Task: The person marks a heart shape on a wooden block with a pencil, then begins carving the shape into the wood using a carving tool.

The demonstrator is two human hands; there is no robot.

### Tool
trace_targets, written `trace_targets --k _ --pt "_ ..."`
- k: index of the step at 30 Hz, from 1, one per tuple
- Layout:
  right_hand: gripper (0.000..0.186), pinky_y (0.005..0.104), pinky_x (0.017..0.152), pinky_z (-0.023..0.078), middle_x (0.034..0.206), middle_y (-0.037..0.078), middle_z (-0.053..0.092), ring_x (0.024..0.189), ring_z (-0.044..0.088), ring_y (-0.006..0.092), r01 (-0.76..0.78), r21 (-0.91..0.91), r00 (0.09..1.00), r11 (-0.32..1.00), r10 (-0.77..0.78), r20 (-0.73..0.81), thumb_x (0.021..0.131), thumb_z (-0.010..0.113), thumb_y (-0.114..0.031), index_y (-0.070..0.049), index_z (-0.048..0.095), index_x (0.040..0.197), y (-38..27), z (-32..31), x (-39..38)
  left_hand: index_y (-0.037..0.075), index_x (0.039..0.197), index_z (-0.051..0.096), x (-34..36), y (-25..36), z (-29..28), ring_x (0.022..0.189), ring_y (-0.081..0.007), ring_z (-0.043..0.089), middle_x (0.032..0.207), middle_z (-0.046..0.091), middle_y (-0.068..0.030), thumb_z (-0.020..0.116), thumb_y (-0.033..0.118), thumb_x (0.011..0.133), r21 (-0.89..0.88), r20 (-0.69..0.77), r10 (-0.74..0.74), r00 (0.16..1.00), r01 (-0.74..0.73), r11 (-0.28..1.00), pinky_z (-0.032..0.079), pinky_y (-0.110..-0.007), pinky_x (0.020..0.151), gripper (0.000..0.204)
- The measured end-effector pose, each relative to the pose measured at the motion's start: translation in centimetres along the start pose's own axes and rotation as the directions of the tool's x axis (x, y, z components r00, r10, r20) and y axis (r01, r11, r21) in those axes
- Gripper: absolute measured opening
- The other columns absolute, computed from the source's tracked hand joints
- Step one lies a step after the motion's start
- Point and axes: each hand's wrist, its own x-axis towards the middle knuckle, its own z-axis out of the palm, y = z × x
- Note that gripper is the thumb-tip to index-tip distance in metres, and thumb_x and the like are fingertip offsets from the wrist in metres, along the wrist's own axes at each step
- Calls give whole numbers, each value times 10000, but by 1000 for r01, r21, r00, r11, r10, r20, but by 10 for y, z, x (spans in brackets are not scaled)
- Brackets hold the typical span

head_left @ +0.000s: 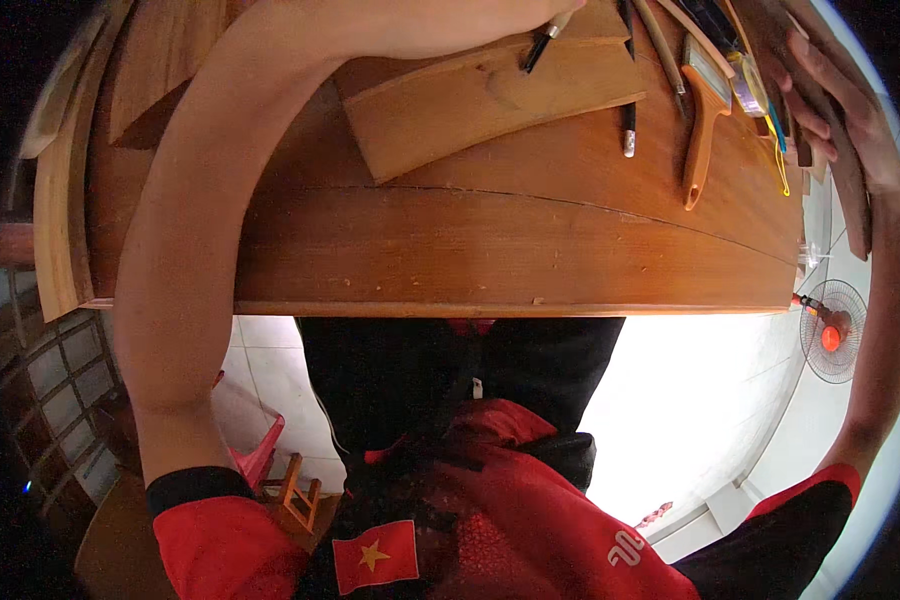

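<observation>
My left forearm arcs up over the table, and my left hand point(515, 12) is mostly cut off by the top edge, its fingers hidden. Against its lower side is a slim black-and-silver tool point(544, 45), over a curved light-brown wooden block point(490, 100); whether I hold the tool cannot be told. At the far right my right hand point(865, 110) is closed round a long brown wooden strip point(848, 185), fingers on one side and thumb on the other.
A flat paintbrush point(705, 125) with an orange handle and a dark pencil point(629, 135) lie right of the block. A yellow loop point(783, 165) hangs near the table's right side. Wooden boards point(65, 220) line the left. Beyond the table stands a fan point(832, 332).
</observation>
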Motion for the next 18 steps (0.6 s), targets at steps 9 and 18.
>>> trace_targets --k 9,18 --pt "650 168 334 277 774 -15 532 461 351 2 42 -19 999 999 -41 13 1049 601 -452 -104 442 1574 -12 4 6 3 1113 624 4 -12 2 795 -223 572 875 572 -105 510 284 1092 -22 -41 67 997 -68 997 477 -406 776 304" --pt "637 171 338 286 795 -4 530 464 360 10 57 -15 998 998 -57 23 1060 580 -430 -104 425 1584 -18 8 9 -10 1087 635 0 -6 12 799 -224 591 876 603 -109 513 288 1088 77 -138 69 988 -59 995 486 -397 775 321"
